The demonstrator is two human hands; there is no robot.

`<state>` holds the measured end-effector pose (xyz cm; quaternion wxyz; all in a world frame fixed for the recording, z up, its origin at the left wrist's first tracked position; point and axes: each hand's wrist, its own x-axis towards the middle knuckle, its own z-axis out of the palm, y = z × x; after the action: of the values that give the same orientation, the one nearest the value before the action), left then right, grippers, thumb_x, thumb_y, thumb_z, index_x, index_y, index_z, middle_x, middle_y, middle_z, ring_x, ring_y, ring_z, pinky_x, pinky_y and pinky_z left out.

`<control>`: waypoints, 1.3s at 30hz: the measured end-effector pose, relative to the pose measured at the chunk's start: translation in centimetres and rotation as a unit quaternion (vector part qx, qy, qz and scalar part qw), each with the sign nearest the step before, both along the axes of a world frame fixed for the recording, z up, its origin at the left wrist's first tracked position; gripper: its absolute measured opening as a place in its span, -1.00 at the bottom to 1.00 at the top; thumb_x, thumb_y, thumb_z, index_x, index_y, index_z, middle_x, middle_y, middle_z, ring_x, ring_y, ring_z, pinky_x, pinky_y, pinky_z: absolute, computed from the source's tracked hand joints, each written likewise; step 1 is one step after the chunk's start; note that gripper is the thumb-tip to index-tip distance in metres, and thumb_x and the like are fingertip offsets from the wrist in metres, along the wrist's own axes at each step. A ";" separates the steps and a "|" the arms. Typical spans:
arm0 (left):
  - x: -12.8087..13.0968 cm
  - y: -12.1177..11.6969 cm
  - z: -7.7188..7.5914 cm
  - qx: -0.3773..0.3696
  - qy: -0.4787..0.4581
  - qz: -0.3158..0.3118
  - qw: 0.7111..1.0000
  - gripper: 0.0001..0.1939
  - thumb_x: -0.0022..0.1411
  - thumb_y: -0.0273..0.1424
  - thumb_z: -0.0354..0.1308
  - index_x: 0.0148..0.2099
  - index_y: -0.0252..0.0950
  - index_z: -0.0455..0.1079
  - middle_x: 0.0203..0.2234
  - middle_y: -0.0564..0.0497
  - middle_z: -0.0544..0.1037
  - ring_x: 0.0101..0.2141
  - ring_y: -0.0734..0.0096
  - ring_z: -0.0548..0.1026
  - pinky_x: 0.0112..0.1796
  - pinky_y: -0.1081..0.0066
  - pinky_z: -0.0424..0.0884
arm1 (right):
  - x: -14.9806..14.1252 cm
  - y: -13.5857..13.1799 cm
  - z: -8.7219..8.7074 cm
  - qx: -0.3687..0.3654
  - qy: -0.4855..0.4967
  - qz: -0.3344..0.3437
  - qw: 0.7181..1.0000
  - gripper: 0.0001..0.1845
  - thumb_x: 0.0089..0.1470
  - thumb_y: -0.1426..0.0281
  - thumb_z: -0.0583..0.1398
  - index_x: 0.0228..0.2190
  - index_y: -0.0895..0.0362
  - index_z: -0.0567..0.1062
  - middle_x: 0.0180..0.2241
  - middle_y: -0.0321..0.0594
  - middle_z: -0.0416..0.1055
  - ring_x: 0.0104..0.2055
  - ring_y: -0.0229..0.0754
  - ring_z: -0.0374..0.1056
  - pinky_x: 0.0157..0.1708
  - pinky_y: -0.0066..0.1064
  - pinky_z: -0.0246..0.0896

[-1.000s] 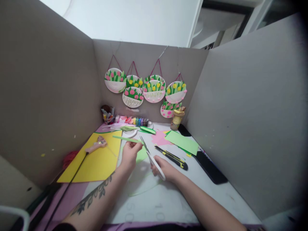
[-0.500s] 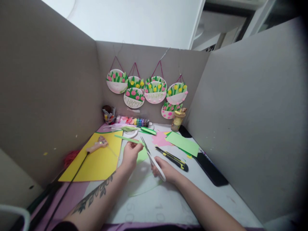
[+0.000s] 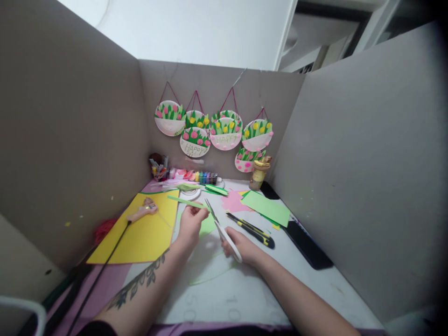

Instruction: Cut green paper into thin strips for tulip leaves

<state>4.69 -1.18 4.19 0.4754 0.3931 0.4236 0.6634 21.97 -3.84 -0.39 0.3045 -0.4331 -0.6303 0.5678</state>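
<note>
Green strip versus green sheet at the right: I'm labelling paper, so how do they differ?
The green strip is long and narrow; the green sheet is broad. The strip is held in the left hand; the sheet lies flat, untouched. Both are light green.

Yellow sheet [image 3: 150, 242]: along left edge of table [image 3: 210, 294]. Pink glue gun [image 3: 142, 213] lies on it; black cord [image 3: 105, 266] runs toward near left corner. Pen holder [image 3: 159, 170]: far left corner. Row of coloured paints [image 3: 201, 177]: far edge. Yellow cup [image 3: 258, 177]: near far right corner. Utility knife [image 3: 254, 232]: right of centre. Dark flat slab [image 3: 307, 248]: right edge, identity unclear. Back panel [image 3: 150, 84]: round flower plates [image 3: 226, 135] hang beyond far edge.
</note>
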 end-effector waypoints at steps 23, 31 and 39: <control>-0.5 0.3 0.2 0.014 -0.001 0.001 1.000 -0.72 -0.15 -0.36 0.29 -0.39 -0.31 0.28 -0.59 0.12 0.39 -0.53 0.54 0.36 -0.44 0.49 0.27 | 0.5 -0.1 0.2 0.002 -0.006 -0.021 1.000 -0.82 -0.25 0.46 0.13 -0.48 0.10 0.24 -0.58 -0.42 0.25 -0.60 -0.35 0.15 -0.61 -0.52 0.06; -0.5 0.4 0.2 0.018 -0.012 -0.007 1.000 -0.73 -0.14 -0.37 0.30 -0.40 -0.31 0.28 -0.60 0.14 0.39 -0.54 0.55 0.35 -0.43 0.49 0.26 | 0.8 -0.1 0.3 0.018 -0.018 -0.021 0.999 -0.86 -0.19 0.44 0.14 -0.49 0.10 0.24 -0.59 -0.41 0.24 -0.59 -0.35 0.16 -0.58 -0.51 0.03; -0.5 0.2 0.5 0.016 -0.025 -0.013 0.999 -0.70 -0.16 -0.36 0.33 -0.39 -0.32 0.29 -0.59 0.14 0.40 -0.53 0.55 0.35 -0.42 0.49 0.25 | 0.8 -0.2 0.8 0.031 -0.030 -0.026 0.999 -0.85 -0.22 0.46 0.14 -0.53 0.11 0.22 -0.63 -0.44 0.21 -0.60 -0.36 0.10 -0.59 -0.51 -0.01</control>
<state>4.18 -1.01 4.69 0.4881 0.3888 0.3960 0.6737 22.80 -4.07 0.41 0.3138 -0.4564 -0.6449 0.5266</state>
